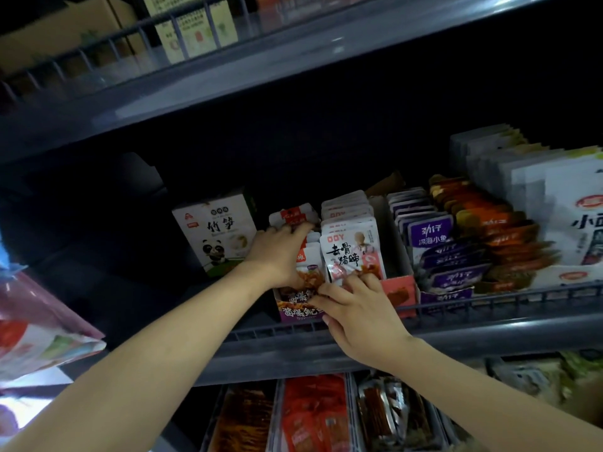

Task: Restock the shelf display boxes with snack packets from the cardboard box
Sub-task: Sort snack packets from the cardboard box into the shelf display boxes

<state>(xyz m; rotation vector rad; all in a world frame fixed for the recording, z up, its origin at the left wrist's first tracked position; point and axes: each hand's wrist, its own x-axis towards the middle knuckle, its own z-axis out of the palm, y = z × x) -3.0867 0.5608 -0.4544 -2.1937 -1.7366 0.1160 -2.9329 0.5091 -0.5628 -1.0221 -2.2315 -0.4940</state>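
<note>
Both hands worked at the purple display box (298, 313) on the middle shelf (489, 324), which stood between a white panda carton (217, 234) and a red display box (399, 293). The left hand (277, 252) lay over the snack packets (310, 259) standing in it, fingers stretched back across their tops. The right hand (355, 308) curled its fingers on the front packets' lower edge (the fingertips partly hidden).
</note>
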